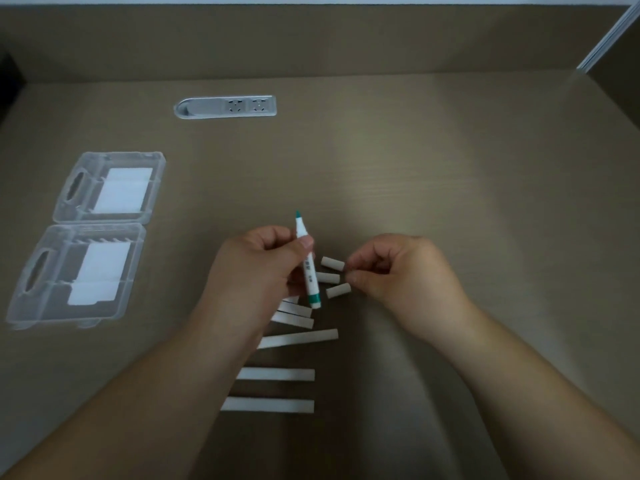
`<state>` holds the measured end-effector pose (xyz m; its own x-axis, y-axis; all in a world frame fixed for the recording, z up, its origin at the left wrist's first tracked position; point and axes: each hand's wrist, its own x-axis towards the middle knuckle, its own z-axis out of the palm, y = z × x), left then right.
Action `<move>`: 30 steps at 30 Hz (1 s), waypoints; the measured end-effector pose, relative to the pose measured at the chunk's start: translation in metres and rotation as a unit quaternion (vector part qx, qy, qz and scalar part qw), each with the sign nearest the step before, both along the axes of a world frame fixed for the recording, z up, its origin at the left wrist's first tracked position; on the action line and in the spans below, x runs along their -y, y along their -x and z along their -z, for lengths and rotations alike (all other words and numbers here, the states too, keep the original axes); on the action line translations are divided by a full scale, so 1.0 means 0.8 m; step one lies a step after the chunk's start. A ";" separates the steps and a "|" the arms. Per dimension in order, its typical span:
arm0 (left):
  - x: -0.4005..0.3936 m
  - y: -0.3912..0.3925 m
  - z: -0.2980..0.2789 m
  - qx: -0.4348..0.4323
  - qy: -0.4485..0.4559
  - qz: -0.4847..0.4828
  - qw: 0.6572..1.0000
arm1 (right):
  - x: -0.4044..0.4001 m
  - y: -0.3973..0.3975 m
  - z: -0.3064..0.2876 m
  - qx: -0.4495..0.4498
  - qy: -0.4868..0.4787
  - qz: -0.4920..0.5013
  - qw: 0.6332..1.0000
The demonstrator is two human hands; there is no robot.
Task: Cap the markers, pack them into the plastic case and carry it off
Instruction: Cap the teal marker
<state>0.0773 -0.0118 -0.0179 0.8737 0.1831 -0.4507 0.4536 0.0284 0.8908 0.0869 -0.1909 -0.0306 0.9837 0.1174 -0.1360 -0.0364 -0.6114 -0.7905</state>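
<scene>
The desk (450, 168) is a brown wood-grain surface bounded by a raised back panel. The plastic case (90, 237), clear and lying fully open with both halves flat, is the reference point for all positions below; each half shows a carry-handle cutout at its left end and a white insert inside. A grey socket strip (225, 107) with two outlets is recessed in the desk beyond the case and to its right. The left hand (256, 268), right of the case, grips the green marker (308, 265) with curled fingers and the thumb pressed against the barrel; the marker stands nearly upright, uncapped green tip pointing away from the person, green end band nearest. The right hand (398, 268) is farther right of the case, fingers curled, fingertips close to the loose caps; whether it pinches one cannot be determined. A row of white marker bodies (277, 374) lies on the desk right of the case and nearer the person, partly hidden under the left forearm. Three white caps (332, 264) lie between the two hands, just beside the green marker.
</scene>
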 end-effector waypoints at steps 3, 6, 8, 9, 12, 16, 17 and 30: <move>-0.023 -0.003 0.004 -0.001 -0.031 -0.010 0.999 | -0.003 0.003 0.017 0.093 0.114 -0.090 0.985; -0.036 -0.004 0.010 -0.002 -0.048 -0.011 0.999 | -0.012 0.010 0.032 0.123 0.166 -0.141 0.968; -0.034 -0.005 0.010 -0.003 -0.043 -0.007 0.999 | -0.012 0.012 0.034 0.133 0.186 -0.148 0.962; -0.036 -0.004 0.010 -0.004 -0.044 -0.006 0.999 | -0.016 0.012 0.036 0.133 0.190 -0.153 0.961; -0.034 -0.003 0.010 -0.003 -0.044 0.005 0.999 | -0.016 0.011 0.037 0.125 0.178 -0.154 0.964; -0.033 -0.004 0.010 -0.005 -0.023 0.000 1.000 | -0.017 0.018 0.021 0.046 0.014 -0.067 0.997; -0.032 -0.005 0.009 -0.007 -0.012 -0.003 1.000 | -0.018 0.019 0.016 -0.010 -0.058 -0.032 0.998; -0.019 -0.012 0.000 -0.010 0.108 0.045 0.993 | -0.037 0.016 -0.007 -0.483 -0.523 0.199 0.674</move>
<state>0.0867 0.0030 -0.0179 0.8726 0.0022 -0.4884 0.4803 0.1777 0.8589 0.0738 -0.1613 -0.0248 0.4769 0.3993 -0.7831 -0.8396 0.4706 -0.2713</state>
